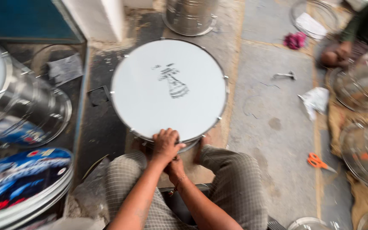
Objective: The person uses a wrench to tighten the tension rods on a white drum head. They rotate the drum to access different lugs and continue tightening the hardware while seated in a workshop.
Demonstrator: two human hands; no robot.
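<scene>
Pressing down on the drum's (169, 89) near rim, left hand (165, 145) has fingers curled over it (right hand (175, 167) tucked beneath, grip unclear).

Grey floor (273, 140) — orange scissors (318, 162), crumpled paper (316, 101), drum (169, 89).

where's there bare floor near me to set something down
Bare concrete floor lies right of the white drum, bordered by the small metal tool, crumpled paper and orange scissors. The left is crowded with metal drums. Both hands sit at the white drum's near rim.
</scene>
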